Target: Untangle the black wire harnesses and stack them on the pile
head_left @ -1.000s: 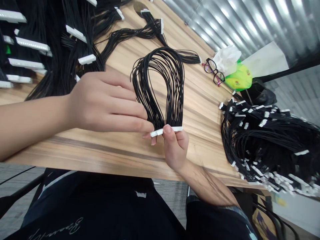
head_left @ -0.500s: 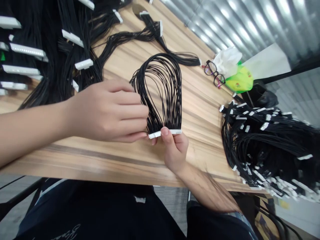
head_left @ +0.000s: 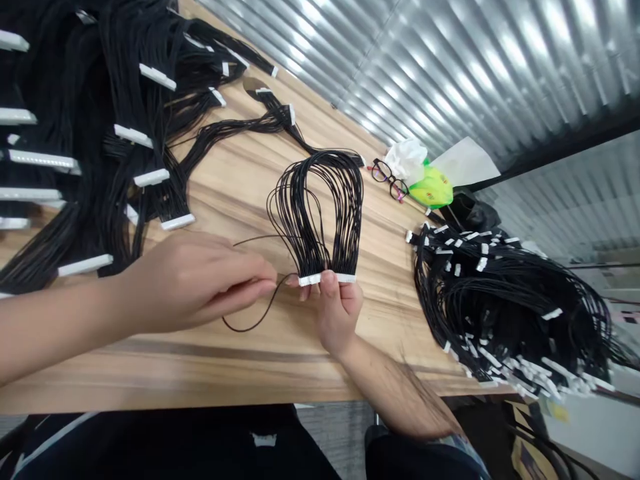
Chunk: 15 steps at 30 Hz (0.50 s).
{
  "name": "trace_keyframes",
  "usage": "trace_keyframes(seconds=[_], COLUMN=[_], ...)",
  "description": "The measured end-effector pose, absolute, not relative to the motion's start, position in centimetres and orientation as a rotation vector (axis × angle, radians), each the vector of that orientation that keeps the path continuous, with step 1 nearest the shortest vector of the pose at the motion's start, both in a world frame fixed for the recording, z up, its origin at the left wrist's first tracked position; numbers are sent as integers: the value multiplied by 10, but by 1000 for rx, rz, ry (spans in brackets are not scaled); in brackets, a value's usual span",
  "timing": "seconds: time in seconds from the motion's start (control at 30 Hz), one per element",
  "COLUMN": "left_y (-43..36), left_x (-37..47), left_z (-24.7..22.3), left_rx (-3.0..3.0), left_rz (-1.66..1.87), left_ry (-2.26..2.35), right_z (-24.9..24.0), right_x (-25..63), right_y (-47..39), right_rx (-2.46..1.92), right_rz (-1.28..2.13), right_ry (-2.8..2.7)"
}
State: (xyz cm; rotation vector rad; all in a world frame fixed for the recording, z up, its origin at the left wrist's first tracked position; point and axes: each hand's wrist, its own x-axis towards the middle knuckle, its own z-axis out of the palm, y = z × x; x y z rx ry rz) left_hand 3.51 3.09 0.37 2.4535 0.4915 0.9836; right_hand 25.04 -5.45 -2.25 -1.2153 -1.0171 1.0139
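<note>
A looped wire harness (head_left: 350,213) of many thin black wires stands over the wooden table, its two white connectors side by side at the bottom. My right hand (head_left: 340,317) pinches these connectors, thumb in front over the place where the left connector (head_left: 309,280) meets the right connector (head_left: 347,278). To the left, my left hand (head_left: 210,280) is closed, fingers pressed together, on a single black wire (head_left: 260,321). That wire bows out from the harness and passes behind the hand, which hides the pinched part.
A large pile of black harnesses (head_left: 75,80) with white connectors covers the table's left side. Another heap (head_left: 500,293) lies at the right edge. Glasses (head_left: 390,180), a crumpled white tissue (head_left: 406,160) and a green-yellow packet (head_left: 433,188) lie at the back, before a corrugated metal wall (head_left: 380,67).
My left hand has moved left and slightly down, away from the connectors, and one black wire now loops out toward it. My right hand keeps its pinch. The view has shifted.
</note>
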Motion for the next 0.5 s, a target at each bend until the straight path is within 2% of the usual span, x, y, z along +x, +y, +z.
trace_keyframes(seconds=[0.37,0.5], left_y=[34,25], left_x=[37,34], left_z=[18,18], left_rx=[2497,2403], left_rz=[1083,980], left_ry=[466,550], right_z=[-43,-42], right_x=[256,256], right_y=[-70,-71], right_rx=[-1184,-1153], right_rz=[930,937], right_ry=[-1200,-1216])
